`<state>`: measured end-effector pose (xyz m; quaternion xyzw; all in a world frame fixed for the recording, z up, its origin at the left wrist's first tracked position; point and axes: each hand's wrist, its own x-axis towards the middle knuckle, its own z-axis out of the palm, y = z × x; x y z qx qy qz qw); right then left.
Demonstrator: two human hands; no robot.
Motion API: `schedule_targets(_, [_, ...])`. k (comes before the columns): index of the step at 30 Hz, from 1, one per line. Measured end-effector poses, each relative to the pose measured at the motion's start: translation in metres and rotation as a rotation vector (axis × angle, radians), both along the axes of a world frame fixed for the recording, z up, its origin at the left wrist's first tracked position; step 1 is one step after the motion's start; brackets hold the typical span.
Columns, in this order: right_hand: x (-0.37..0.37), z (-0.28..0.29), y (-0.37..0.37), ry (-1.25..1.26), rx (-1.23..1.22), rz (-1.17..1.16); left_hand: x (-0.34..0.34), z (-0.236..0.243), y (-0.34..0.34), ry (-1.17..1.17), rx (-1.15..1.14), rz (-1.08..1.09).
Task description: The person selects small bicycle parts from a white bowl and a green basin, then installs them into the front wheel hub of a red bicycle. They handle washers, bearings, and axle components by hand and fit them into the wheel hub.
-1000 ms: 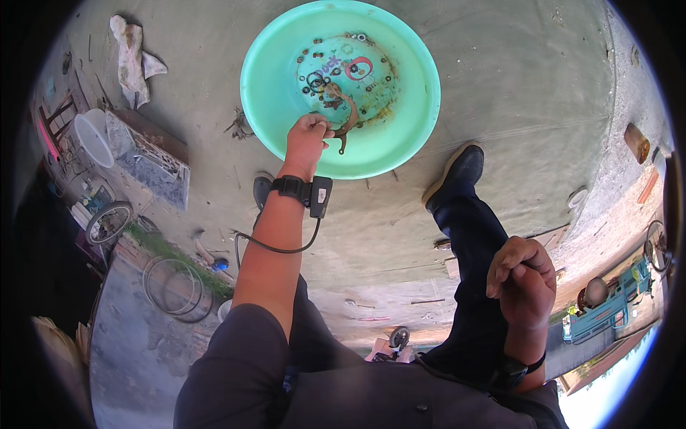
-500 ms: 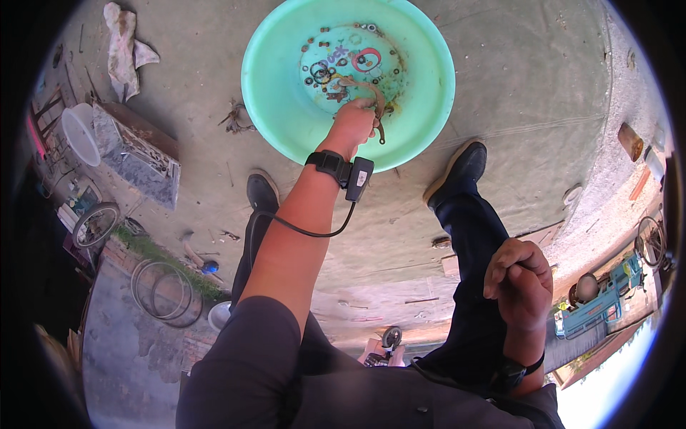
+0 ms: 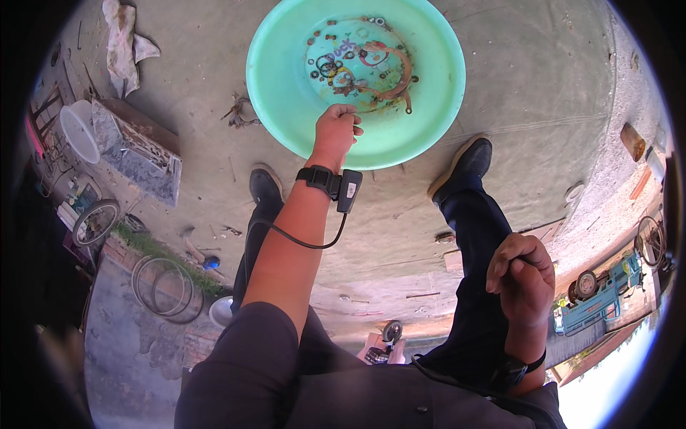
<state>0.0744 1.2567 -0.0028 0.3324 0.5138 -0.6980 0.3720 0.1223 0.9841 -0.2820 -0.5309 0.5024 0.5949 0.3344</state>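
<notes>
My left hand (image 3: 335, 134) reaches over the near rim of a green plastic basin (image 3: 282, 121). Its fingers are loosely bent and slightly apart, and no object shows in them. A curved, rusty metal part (image 3: 401, 84) lies on the basin's floor, beyond that hand. Around it are several small nuts and rings, among them a dark ring (image 3: 326, 66). Raised beside my right thigh, my right hand (image 3: 523, 282) has its fingers bent in against the thumb. Whatever it may hold is hidden.
My shoes (image 3: 266, 187) flank the basin's near side on the grey ground. To the left are a whitish cloth (image 3: 120, 46), a white tub (image 3: 79, 132) and a box-like block (image 3: 139, 150). Wheel rims (image 3: 163, 288) lie lower left; a teal vehicle (image 3: 597, 304) stands lower right.
My left hand has let go of the curved metal part and drawn back towards the basin's near rim. The part now rests among the small pieces. My right hand keeps its pose.
</notes>
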Motion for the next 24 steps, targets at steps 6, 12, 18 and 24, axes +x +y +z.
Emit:
schedule_targets(6, [0.0,-0.001,0.0,0.008,0.01,0.01,0.011,-0.025,-0.027,0.064,-0.224,-0.092])
schedule_targets(12, [-0.002,-0.002,0.0,0.01,0.046,0.041,0.004,-0.049,-0.035,0.329,-0.628,-0.729])
schedule_targets(18, [-0.004,-0.001,0.001,0.015,0.051,0.047,0.001,-0.057,-0.038,0.254,-0.678,-0.634])
schedule_targets(24, [-0.006,-0.001,0.001,0.011,0.015,0.006,0.004,-0.058,-0.037,0.206,-0.673,-0.552])
